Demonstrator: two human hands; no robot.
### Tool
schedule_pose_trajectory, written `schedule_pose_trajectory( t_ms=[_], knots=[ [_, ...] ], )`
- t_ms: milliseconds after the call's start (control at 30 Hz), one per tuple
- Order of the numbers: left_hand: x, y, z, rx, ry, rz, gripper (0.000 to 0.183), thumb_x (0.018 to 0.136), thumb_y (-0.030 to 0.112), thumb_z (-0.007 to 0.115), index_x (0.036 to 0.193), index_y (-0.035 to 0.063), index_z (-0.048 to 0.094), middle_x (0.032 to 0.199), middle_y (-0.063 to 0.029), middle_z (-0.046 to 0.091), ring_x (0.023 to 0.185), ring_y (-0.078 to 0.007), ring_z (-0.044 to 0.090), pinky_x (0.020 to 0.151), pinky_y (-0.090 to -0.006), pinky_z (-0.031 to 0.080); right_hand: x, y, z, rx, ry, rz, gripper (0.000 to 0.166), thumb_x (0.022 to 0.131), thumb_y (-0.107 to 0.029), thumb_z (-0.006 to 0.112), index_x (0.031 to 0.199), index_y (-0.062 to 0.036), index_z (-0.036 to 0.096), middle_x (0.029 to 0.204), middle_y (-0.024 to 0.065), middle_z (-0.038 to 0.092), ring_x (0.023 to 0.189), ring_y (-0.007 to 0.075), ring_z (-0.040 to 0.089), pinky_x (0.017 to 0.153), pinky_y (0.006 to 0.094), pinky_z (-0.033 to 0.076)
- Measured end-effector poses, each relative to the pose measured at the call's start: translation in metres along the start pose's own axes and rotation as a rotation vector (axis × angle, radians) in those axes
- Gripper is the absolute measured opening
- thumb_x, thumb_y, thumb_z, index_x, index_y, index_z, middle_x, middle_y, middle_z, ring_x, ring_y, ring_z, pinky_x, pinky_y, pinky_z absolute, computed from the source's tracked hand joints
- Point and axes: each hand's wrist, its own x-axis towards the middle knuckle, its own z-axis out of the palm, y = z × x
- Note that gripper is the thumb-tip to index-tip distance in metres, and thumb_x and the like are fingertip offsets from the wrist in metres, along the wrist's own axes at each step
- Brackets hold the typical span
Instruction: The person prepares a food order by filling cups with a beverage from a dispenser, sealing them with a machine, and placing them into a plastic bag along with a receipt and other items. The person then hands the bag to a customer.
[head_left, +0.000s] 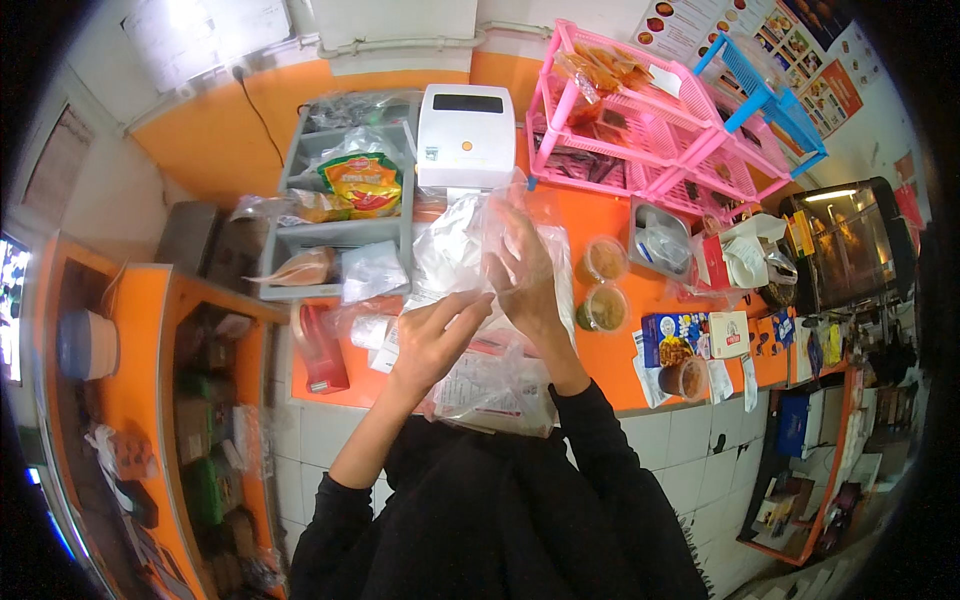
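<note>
My left hand (441, 337) pinches the lower edge of a clear plastic bag (499, 225) between thumb and fingers. Behind the film, or partly inside it, is my right hand (517, 266), raised with its fingers bent and spread; its exact hold on the bag is hard to see. White plastic bags (450, 251) lie under and beyond the hands. Nearer my body, a clear bag with a printed, paper-covered item (487, 394) rests at the counter's front edge. Two lidded round tubs, one orange-brown (604, 259) and one greenish (604, 307), stand right of my right hand.
A white label printer (466, 139) stands behind the bags. Left are a grey divided tray (337, 225) and a red tape dispenser (321, 349). Pink racks (630, 120), a metal container (660, 240), a blue box (675, 337) and a brown-filled tub (684, 379) occupy the right side.
</note>
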Motion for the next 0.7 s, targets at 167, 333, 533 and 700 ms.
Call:
schedule_pose_trajectory(
  t_ms=[167,333,533,700],
  knots=[
    [-0.002,-0.004,0.007,-0.027,-0.064,-0.173,0.015,0.07,0.004,0.068,0.085,0.0062,0.064,0.079,-0.0041,0.059,0.059,-0.0165,0.061,0.048,-0.0281,0.047,0.002,0.002,-0.011,-0.19,-0.135,0.106,0.085,0.082,-0.041,0.061,0.144,-0.0088,0.011,0.149,0.0191,0.001,0.135,0.032,0.016,0.102,0.0419,0.032],
    [0.003,0.002,0.016,-0.355,-0.026,-0.349,0.007,0.078,0.006,0.065,0.083,0.0031,0.062,0.078,-0.0051,0.059,0.065,-0.0177,0.061,0.062,-0.0292,0.048,-0.02,0.027,-0.043,-0.627,-0.349,0.152,0.089,0.083,-0.041,0.058,0.144,-0.0087,0.002,0.144,0.0306,0.006,0.121,0.0439,0.039,0.095,0.0445,0.039],
    [-0.001,0.005,0.023,-0.66,-0.108,-0.698,0.007,0.085,0.007,0.059,0.084,-0.0005,0.06,0.067,-0.0044,0.059,0.064,-0.0121,0.057,0.063,-0.0252,0.045,-0.053,-0.037,-0.119,0.038,-0.576,0.311,0.062,0.087,-0.024,0.056,0.137,-0.0016,0.026,0.136,0.0239,0.036,0.127,0.03,0.037,0.096,0.04,0.038],
    [-0.001,-0.002,0.038,-0.867,-0.072,-0.845,0.009,0.087,0.009,0.058,0.088,0.0,0.059,0.071,-0.0047,0.061,0.064,-0.0092,0.058,0.058,-0.0227,0.045,-0.079,0.033,-0.131,-0.633,0.332,0.411,0.081,0.073,-0.023,0.073,0.134,0.0007,0.026,0.122,0.0207,0.044,0.114,0.0298,0.045,0.093,0.042,0.039]
  ],
)
